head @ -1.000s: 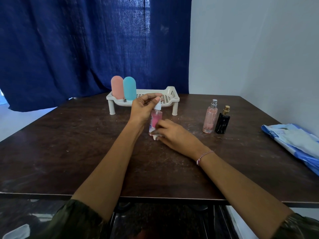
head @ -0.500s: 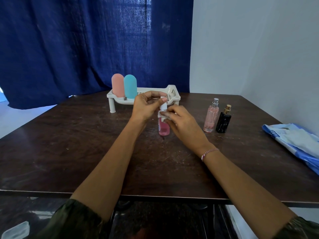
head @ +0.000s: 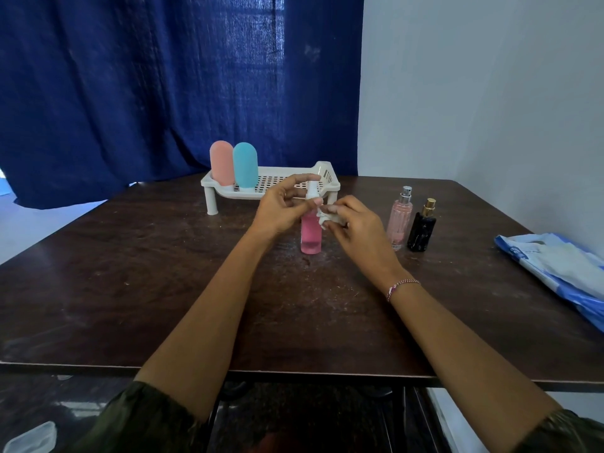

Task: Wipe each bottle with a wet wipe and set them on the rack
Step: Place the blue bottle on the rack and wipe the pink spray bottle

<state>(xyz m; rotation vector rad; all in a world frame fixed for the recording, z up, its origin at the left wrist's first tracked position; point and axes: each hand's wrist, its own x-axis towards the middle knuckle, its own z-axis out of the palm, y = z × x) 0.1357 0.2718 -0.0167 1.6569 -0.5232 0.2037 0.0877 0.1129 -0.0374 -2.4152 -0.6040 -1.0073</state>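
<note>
Rightward off the neck had slid the wet wipe (head: 329, 219), baring the white spray top of the pink bottle (head: 310, 235). That bottle, clear with pink liquid, stood upright mid-table, just near of the rack (head: 271, 186). The left hand (head: 282, 209) pinched its spray top; the right hand (head: 354, 225) clutched the crumpled wipe against its right shoulder.
</note>
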